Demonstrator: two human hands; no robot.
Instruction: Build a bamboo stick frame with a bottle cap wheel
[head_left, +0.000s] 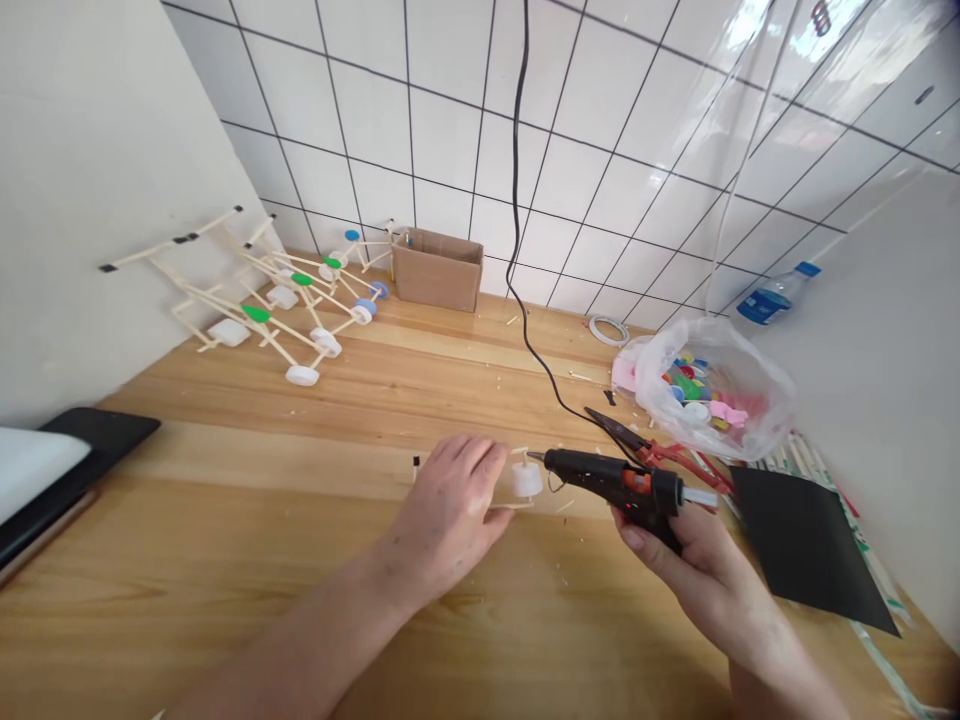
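My right hand (697,560) is wrapped around the grip of a black hot glue gun (611,480), with a clear glue stick (700,496) poking out of its back. The gun's nozzle points left, close to a thin wooden stick above a white bottle cap (527,479). My left hand (457,500) grips a small frame of thin sticks (517,506) that carries the cap. Most of that frame lies hidden under the hand; a black-tipped stick end (416,465) shows on its left side.
Stick-and-cap models (300,310) stand at the back left beside a cardboard box (437,272). To the right are red-handled scissors (660,452), a plastic bag of caps (712,390), tape (608,330), a bottle (776,295) and black card (810,545). A black cord (517,200) hangs down the tiled wall.
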